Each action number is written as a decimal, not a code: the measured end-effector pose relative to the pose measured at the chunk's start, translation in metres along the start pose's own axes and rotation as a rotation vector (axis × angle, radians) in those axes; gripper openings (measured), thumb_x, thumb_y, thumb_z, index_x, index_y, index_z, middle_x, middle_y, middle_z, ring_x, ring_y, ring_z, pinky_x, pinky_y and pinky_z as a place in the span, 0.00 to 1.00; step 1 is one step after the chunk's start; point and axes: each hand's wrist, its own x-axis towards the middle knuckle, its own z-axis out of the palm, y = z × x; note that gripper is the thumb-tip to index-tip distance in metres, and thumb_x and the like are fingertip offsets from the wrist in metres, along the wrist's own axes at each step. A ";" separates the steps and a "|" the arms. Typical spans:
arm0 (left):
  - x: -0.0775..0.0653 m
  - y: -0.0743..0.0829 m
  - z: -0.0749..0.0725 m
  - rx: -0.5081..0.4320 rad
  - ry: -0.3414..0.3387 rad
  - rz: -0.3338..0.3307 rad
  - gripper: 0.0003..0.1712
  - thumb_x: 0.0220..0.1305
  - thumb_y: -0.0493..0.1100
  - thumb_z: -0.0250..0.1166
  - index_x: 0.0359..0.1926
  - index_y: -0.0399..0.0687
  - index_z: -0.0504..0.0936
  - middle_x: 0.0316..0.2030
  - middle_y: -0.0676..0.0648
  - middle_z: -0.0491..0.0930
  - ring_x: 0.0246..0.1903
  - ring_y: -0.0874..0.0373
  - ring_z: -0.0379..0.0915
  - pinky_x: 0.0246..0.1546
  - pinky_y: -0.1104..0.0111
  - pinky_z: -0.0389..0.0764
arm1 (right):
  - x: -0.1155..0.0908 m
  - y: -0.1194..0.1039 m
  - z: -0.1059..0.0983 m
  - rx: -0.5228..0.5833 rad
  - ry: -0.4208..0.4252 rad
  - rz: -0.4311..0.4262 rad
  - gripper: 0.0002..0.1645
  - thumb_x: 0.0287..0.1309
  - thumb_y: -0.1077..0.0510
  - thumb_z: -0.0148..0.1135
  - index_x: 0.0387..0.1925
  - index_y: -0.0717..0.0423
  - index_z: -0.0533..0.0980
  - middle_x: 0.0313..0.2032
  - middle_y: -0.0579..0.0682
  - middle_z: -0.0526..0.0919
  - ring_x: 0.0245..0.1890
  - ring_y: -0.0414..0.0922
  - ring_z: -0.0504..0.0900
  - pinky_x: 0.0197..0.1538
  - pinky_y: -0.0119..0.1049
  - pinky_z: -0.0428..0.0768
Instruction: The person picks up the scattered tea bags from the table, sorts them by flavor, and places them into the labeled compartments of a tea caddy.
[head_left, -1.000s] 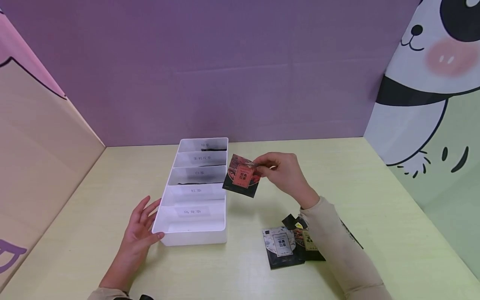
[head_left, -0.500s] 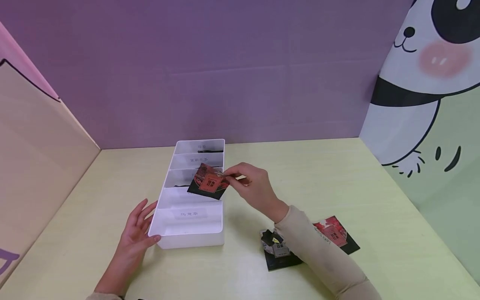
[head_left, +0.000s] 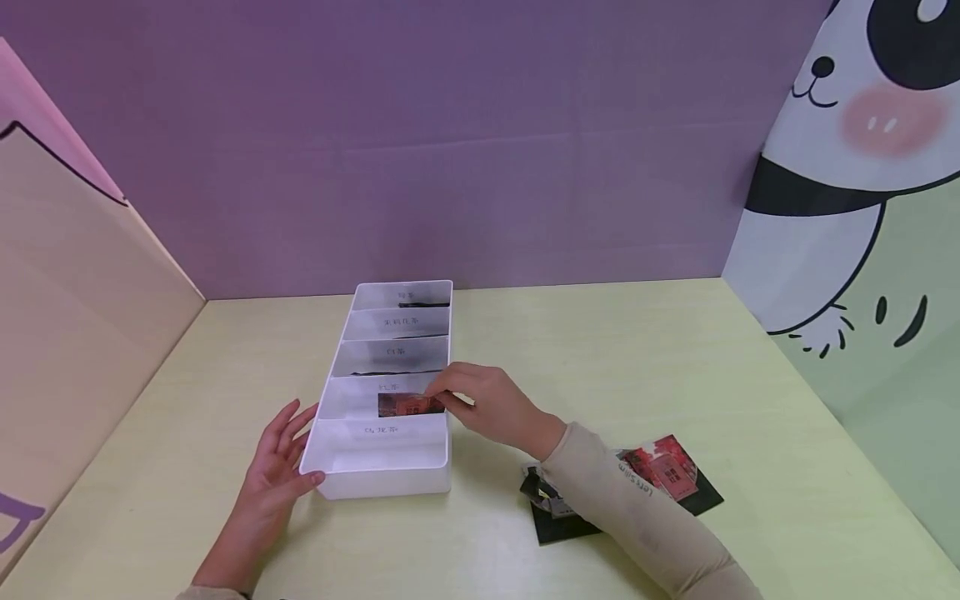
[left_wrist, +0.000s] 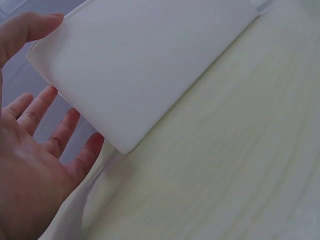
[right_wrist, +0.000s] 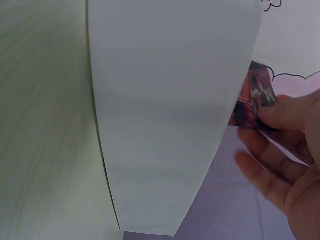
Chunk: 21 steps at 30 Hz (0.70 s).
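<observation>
My right hand pinches a red and black tea bag packet by its upper right corner. In the head view the packet's lower part is hidden inside the fourth compartment from the back of the white divided box. The right wrist view shows thumb and forefinger on the packet, at the box's rim. My left hand rests at the box's near left corner, thumb on the front edge, fingers spread along the left side. In the left wrist view these fingertips touch the box wall.
More packets lie on the table right of the box: a red and black one and dark ones partly under my right sleeve. Thin dark packet edges show in the three rear compartments. A purple wall stands behind the table.
My right hand has carried the packet left over the box, then lowered it partly into the fourth compartment. The left hand stays at the box corner.
</observation>
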 end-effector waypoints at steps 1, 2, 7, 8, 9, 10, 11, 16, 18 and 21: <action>0.000 0.000 0.000 0.004 0.001 -0.002 0.54 0.49 0.09 0.47 0.75 0.51 0.58 0.68 0.52 0.67 0.60 0.60 0.67 0.55 0.74 0.74 | 0.000 0.000 0.001 -0.024 -0.017 -0.020 0.11 0.54 0.73 0.67 0.37 0.58 0.83 0.36 0.47 0.85 0.36 0.41 0.81 0.44 0.26 0.77; 0.000 0.000 0.000 0.008 0.003 -0.004 0.55 0.49 0.09 0.47 0.75 0.52 0.58 0.68 0.53 0.67 0.60 0.60 0.67 0.55 0.74 0.73 | -0.001 0.000 0.002 -0.044 -0.035 -0.033 0.11 0.54 0.72 0.68 0.37 0.57 0.83 0.35 0.46 0.86 0.37 0.40 0.82 0.46 0.26 0.77; -0.001 0.001 0.000 0.028 0.010 -0.015 0.55 0.49 0.09 0.46 0.75 0.53 0.57 0.68 0.54 0.67 0.60 0.61 0.66 0.56 0.75 0.71 | -0.004 0.001 0.006 -0.126 -0.110 -0.035 0.11 0.54 0.70 0.69 0.36 0.52 0.85 0.34 0.40 0.86 0.42 0.42 0.78 0.49 0.34 0.73; -0.001 0.001 0.000 0.029 0.009 -0.015 0.55 0.49 0.09 0.46 0.75 0.53 0.57 0.68 0.54 0.67 0.60 0.61 0.66 0.56 0.75 0.71 | -0.004 0.001 0.006 -0.133 -0.123 -0.027 0.12 0.55 0.70 0.68 0.37 0.51 0.85 0.34 0.39 0.86 0.43 0.43 0.77 0.50 0.35 0.73; -0.001 0.001 0.000 0.030 0.008 -0.015 0.55 0.49 0.09 0.46 0.75 0.53 0.57 0.68 0.54 0.67 0.60 0.61 0.66 0.56 0.75 0.71 | -0.005 0.001 0.007 -0.142 -0.134 -0.020 0.13 0.55 0.70 0.67 0.37 0.50 0.85 0.35 0.39 0.87 0.44 0.43 0.77 0.51 0.36 0.73; -0.001 0.001 0.000 0.034 0.009 -0.017 0.55 0.49 0.09 0.46 0.75 0.53 0.57 0.68 0.54 0.67 0.60 0.61 0.66 0.56 0.75 0.71 | -0.005 0.002 0.007 -0.146 -0.146 -0.014 0.14 0.56 0.71 0.66 0.38 0.50 0.85 0.35 0.39 0.87 0.46 0.44 0.76 0.51 0.37 0.73; -0.001 0.001 0.001 0.032 0.007 -0.016 0.55 0.49 0.09 0.46 0.75 0.52 0.57 0.68 0.54 0.67 0.60 0.61 0.66 0.56 0.74 0.71 | -0.006 0.001 0.007 -0.149 -0.154 -0.009 0.15 0.56 0.72 0.64 0.38 0.51 0.85 0.36 0.39 0.87 0.47 0.45 0.76 0.52 0.38 0.73; -0.001 0.001 0.002 0.033 0.003 -0.008 0.55 0.49 0.10 0.46 0.76 0.51 0.55 0.68 0.54 0.67 0.60 0.61 0.66 0.56 0.74 0.71 | -0.007 -0.001 0.006 -0.169 -0.194 0.015 0.18 0.57 0.73 0.57 0.39 0.52 0.85 0.37 0.41 0.87 0.51 0.48 0.76 0.55 0.41 0.72; -0.001 0.002 0.002 0.037 0.005 -0.009 0.55 0.49 0.10 0.46 0.76 0.51 0.55 0.68 0.54 0.67 0.60 0.60 0.66 0.56 0.74 0.71 | -0.008 0.000 0.006 -0.178 -0.202 0.013 0.18 0.58 0.73 0.56 0.40 0.52 0.85 0.38 0.42 0.87 0.52 0.50 0.76 0.57 0.41 0.71; -0.001 0.002 0.002 0.051 0.016 -0.021 0.55 0.49 0.10 0.46 0.76 0.52 0.56 0.68 0.55 0.67 0.60 0.61 0.66 0.56 0.75 0.71 | -0.009 0.000 0.007 -0.188 -0.206 0.004 0.17 0.59 0.71 0.56 0.40 0.53 0.86 0.39 0.45 0.86 0.53 0.52 0.75 0.61 0.41 0.69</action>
